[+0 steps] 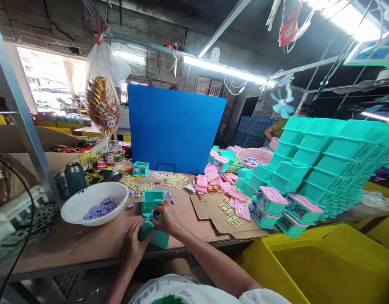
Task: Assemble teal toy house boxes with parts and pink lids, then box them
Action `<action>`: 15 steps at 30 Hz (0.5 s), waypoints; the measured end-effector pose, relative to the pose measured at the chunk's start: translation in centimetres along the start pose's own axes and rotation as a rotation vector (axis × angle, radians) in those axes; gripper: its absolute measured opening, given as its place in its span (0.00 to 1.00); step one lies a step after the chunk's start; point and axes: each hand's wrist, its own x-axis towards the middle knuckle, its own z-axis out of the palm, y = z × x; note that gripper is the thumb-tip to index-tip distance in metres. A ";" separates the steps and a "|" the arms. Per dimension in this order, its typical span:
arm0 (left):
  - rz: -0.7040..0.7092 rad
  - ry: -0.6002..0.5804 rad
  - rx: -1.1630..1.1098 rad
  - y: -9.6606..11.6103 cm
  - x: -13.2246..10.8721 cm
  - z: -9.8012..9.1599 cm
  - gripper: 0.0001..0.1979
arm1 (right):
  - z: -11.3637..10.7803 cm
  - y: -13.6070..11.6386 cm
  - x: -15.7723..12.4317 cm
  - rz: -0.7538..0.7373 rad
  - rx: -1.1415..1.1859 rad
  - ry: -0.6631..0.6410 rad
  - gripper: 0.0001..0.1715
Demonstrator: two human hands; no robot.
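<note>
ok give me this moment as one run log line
left hand: holding teal part | right hand: fingers at same part | beyond: open teal box

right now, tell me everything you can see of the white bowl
The white bowl is wide and round, smooth and apparently plastic, with dark marks inside near the far rim. It sits upright on the brown tabletop, partly filled with a loose heap of small purple pieces. Neither the left hand nor the right hand touches it.
</note>
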 end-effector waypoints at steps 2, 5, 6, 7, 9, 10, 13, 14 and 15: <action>0.002 0.015 0.000 0.1 0.1 0.1 0.31 | 0.0 0.2 0.1 -0.014 0.004 -0.008 0.05; 0.003 0.015 -0.003 0.1 0.3 0.1 0.33 | 0.0 0.5 0.2 -0.028 0.015 -0.012 0.04; 0.001 0.014 -0.008 0.2 0.4 0.1 0.33 | 0.0 0.6 0.2 -0.032 0.021 -0.012 0.04; 0.000 0.017 -0.013 0.2 0.5 0.1 0.34 | 0.0 0.6 0.2 -0.036 0.027 -0.011 0.04; -0.001 0.027 -0.023 0.4 0.6 0.0 0.35 | -0.1 0.7 0.0 -0.045 0.044 -0.004 0.03; 0.001 0.038 -0.026 0.4 0.7 0.0 0.35 | -0.1 0.8 0.0 -0.051 0.054 0.003 0.03; 0.018 0.059 -0.023 0.2 0.8 0.1 0.34 | -0.2 0.9 -0.3 -0.056 0.080 0.031 0.04; 0.025 0.065 -0.020 0.1 0.8 0.2 0.35 | -0.2 0.9 -0.4 -0.055 0.088 0.040 0.04; 0.031 0.073 -0.014 0.0 0.8 0.3 0.35 | -0.2 1.0 -0.4 -0.052 0.095 0.048 0.05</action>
